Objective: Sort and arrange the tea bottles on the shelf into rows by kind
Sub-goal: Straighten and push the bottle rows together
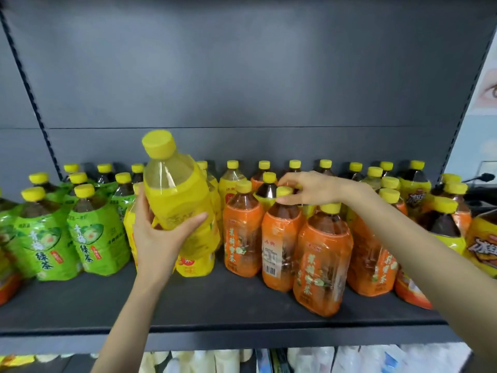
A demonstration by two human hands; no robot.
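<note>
At shelf (215,313), left grip (158,238) holds yellow bottle (177,195) lifted, tilted; right grip (309,191) pinches cap (284,191) of standing orange bottle (279,238); green bottles (91,232) stand at left.

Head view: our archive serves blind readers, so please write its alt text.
A person's left hand holds a yellow-labelled bottle tilted above the shelf, while the right hand pinches the cap of an orange-labelled bottle. Green-labelled bottles stand at left.

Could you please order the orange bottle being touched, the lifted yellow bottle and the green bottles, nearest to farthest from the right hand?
1. The orange bottle, in the middle: the right hand pinches its cap.
2. The yellow bottle, further left, held up by the left hand.
3. The green bottles, at the far left.
</note>
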